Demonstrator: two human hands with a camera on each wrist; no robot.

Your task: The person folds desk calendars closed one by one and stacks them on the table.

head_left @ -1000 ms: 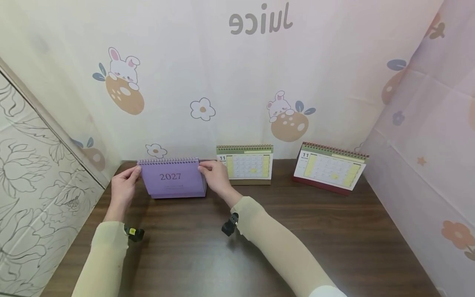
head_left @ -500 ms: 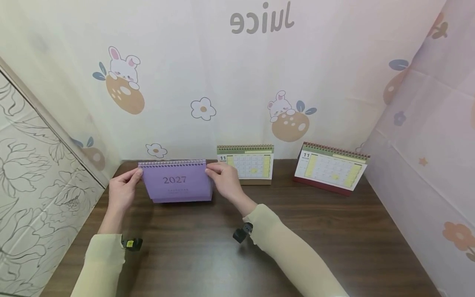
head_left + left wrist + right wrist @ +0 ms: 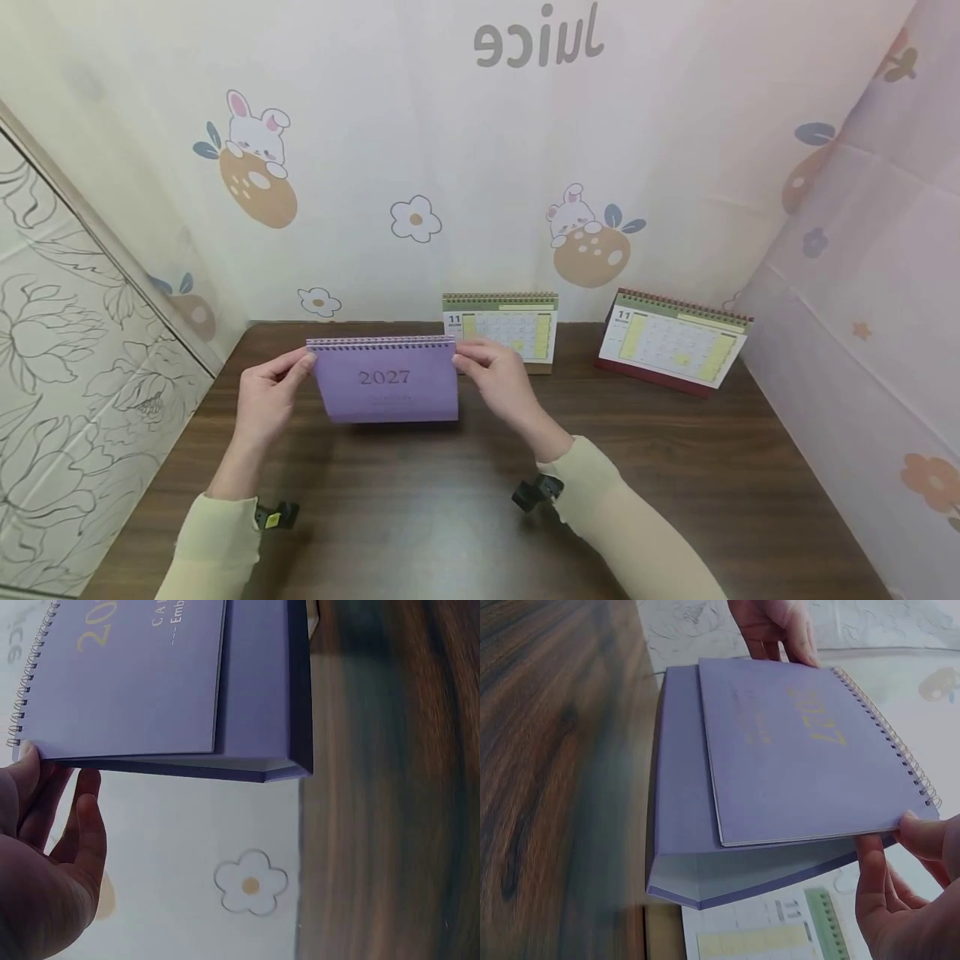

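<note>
Between my two hands is a purple desk calendar (image 3: 390, 383) marked 2027, spiral-bound along its top edge. My left hand (image 3: 267, 397) pinches its upper left corner, thumb in front. The upper right corner is pinched by my right hand (image 3: 501, 387) the same way. In the right wrist view the calendar (image 3: 795, 765) shows its folded stand, open at the side like a triangle. A dark shadow runs under its bottom edge, and in both wrist views it appears raised off the table. The back of the calendar is hidden in the head view.
Behind my right hand stands a desk calendar (image 3: 540, 333) with a month page and a tan base. Farther right, a similar calendar (image 3: 671, 342) with a red base stands at an angle. A printed curtain (image 3: 480, 150) closes off the back of the brown wooden table (image 3: 420, 517).
Both hands have carried the purple calendar to the right and toward me, raising it off the table. It now overlaps less of the back edge. The other two calendars have stayed put.
</note>
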